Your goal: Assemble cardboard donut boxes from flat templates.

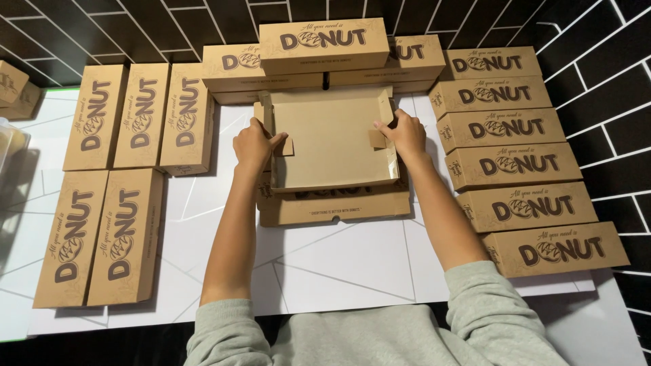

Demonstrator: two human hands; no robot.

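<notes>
A brown cardboard box [332, 139] lies open in the middle of the white table [339, 264], its walls partly folded up and its printed lid flat toward me. My left hand [255, 146] grips the box's left wall and presses a small flap there. My right hand [405, 132] holds the right wall, with fingers on the flap at that side. Both grey sleeves reach in from the bottom edge.
Closed brown printed boxes surround the work spot: three upright at the back left [142, 115], two at the front left [98, 237], a stack behind [324, 47], and several stepped down the right side [515, 163]. Black tiled wall behind. A clear container [10, 146] sits at far left.
</notes>
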